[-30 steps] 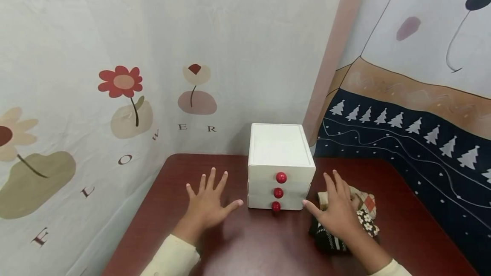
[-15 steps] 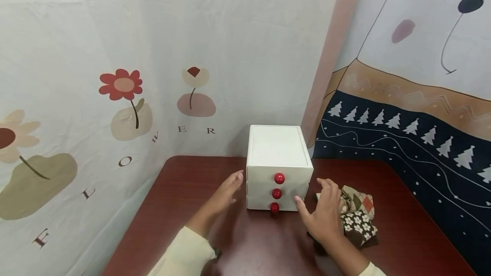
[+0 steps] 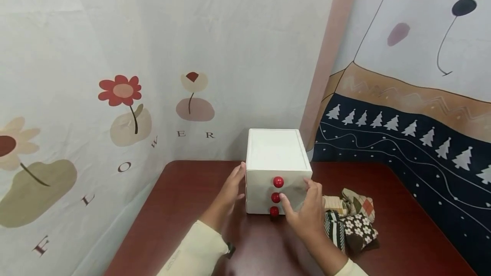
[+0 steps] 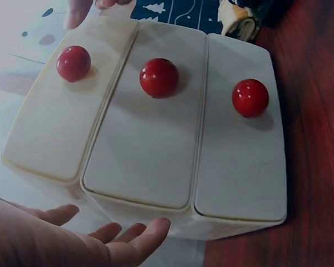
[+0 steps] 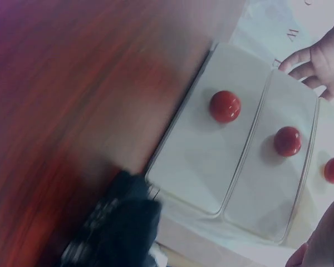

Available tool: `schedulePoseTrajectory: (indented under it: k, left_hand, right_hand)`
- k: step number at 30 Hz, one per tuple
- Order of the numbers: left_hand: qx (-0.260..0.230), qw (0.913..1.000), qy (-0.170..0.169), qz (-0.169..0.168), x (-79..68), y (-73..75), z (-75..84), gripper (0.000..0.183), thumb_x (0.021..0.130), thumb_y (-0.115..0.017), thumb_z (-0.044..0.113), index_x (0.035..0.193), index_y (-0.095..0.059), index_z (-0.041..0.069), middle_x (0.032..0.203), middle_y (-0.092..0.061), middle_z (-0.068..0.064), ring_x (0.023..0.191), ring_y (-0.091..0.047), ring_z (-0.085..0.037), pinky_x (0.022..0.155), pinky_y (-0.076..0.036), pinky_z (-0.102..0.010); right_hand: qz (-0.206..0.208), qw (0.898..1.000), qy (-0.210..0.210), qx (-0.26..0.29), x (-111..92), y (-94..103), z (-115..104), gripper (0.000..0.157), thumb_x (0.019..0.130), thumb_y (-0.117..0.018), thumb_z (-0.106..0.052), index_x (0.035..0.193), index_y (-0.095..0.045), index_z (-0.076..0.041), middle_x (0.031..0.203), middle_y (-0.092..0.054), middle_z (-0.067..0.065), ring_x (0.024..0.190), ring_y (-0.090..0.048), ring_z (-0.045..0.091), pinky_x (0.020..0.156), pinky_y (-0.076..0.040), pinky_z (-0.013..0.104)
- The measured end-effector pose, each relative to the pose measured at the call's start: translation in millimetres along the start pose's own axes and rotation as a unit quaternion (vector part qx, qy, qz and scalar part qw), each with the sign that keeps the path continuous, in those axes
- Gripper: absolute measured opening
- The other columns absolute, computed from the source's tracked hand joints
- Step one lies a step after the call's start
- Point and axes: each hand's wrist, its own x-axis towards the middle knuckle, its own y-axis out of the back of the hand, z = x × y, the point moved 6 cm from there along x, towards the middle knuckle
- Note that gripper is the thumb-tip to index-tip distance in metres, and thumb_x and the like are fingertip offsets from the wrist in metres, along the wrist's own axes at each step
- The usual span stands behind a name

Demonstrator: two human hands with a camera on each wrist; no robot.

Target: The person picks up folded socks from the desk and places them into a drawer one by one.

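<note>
A white box with three drawers [image 3: 279, 150] stands on the table, a round red knob [image 3: 278, 182] on each drawer front. Along its left side is my left hand [image 3: 229, 191], fingers extended and thumb apart; in the left wrist view the left hand [image 4: 131, 245] lies close beside the box wall, and contact is hard to tell. My right hand [image 3: 310, 212] is at the front right, fingers loosely bent and spread, thumb near the middle knob in the head view. Neither hand grips anything. In the right wrist view only part of the right hand [image 5: 325, 242] shows.
Folded patterned cloth bundles, sock-like, lie right of the box: one with flowers [image 3: 359, 228], one striped [image 3: 335, 229], one with diamonds [image 3: 360, 203]. The dark red table [image 3: 199, 182] meets a printed curtain [image 3: 230, 54] behind the box.
Both hands, earlier spread wide apart, have moved inward to the box. The left hand has turned sideways along its left side; the right has left the cloth bundles, now more visible.
</note>
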Motion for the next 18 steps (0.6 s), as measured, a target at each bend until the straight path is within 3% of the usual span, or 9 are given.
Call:
schedulePoseTrajectory:
  k: [4,10,18]
  left_hand:
    - [-0.001,0.9998,-0.002,0.018,-0.4,-2.2,5.3,0.087,0.110,-0.038,0.072,0.171,-0.030,0.010,0.173,-0.036,-0.023,0.159,-0.036,-0.047,0.119,-0.032,-0.083]
    - [0.002,0.9990,-0.005,0.045,2.0,-6.2,9.2,0.085,0.109,-0.041,0.072,0.167,-0.038,0.009,0.168,-0.044,-0.025,0.156,-0.040,-0.048,0.117,-0.033,-0.085]
    - [0.006,0.9968,0.006,0.080,4.8,-8.0,12.1,0.079,0.109,-0.053,0.064,0.162,-0.045,0.006,0.166,-0.047,-0.025,0.154,-0.045,-0.049,0.114,-0.043,-0.078]
  right_hand:
    - [-0.011,0.999,-0.031,-0.001,-1,-9.6,-6,0.078,0.087,-0.091,-0.027,0.145,-0.046,0.000,0.109,-0.055,0.018,0.090,-0.057,0.028,0.075,-0.048,0.041]
    - [-0.014,0.997,-0.071,0.006,-1,-22.1,-9,0.070,0.090,-0.090,-0.026,0.141,-0.048,-0.005,0.082,-0.047,0.005,0.062,-0.038,0.009,0.055,-0.033,0.026]
    - [-0.037,0.996,-0.081,0.008,2,-34.1,-14,0.055,0.094,-0.088,-0.024,0.133,-0.054,-0.005,0.065,-0.040,-0.005,0.051,-0.033,0.003,0.047,-0.031,0.023]
